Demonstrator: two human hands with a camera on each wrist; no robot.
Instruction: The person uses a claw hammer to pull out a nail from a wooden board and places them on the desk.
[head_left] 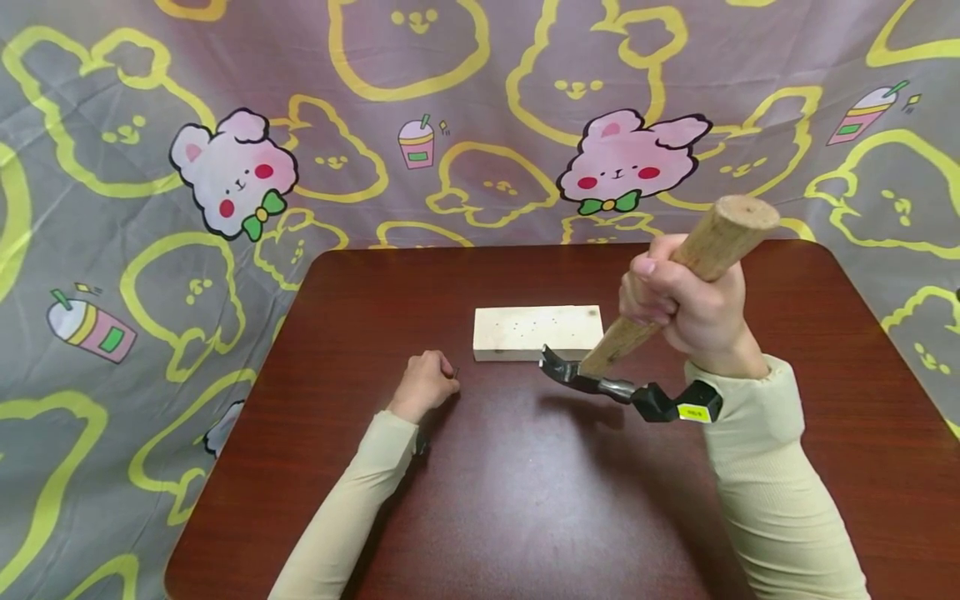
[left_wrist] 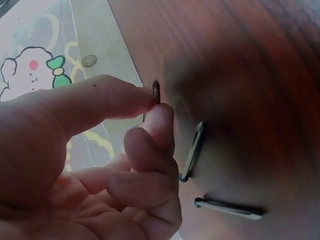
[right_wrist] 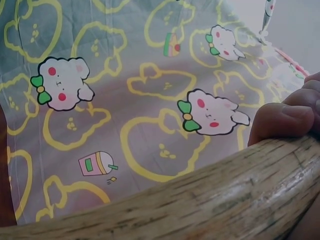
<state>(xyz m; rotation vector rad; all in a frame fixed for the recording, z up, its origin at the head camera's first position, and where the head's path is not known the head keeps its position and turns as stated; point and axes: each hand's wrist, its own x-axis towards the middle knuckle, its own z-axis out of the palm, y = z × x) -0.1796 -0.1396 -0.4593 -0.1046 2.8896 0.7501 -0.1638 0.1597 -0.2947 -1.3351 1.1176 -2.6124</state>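
My left hand [head_left: 426, 387] is low over the table, left of a pale wooden block [head_left: 517, 337] dotted with small dark marks. Between its thumb and a finger it pinches a nail [left_wrist: 156, 92], only one end of which shows in the left wrist view. Two more nails, an upright-lying one [left_wrist: 193, 150] and a sideways one [left_wrist: 229, 208], rest on the tabletop beside that hand. My right hand [head_left: 693, 304] grips a claw hammer by its wooden handle [head_left: 723, 233]. The black hammer head [head_left: 615, 390] hangs lowest, near the block's front right corner.
A dark reddish-brown table [head_left: 510, 500] with rounded corners carries the block. Behind it and at the sides hangs a grey-pink curtain [head_left: 480, 108] with yellow cartoon outlines. Long pale sleeves [head_left: 772, 500] cover both arms.
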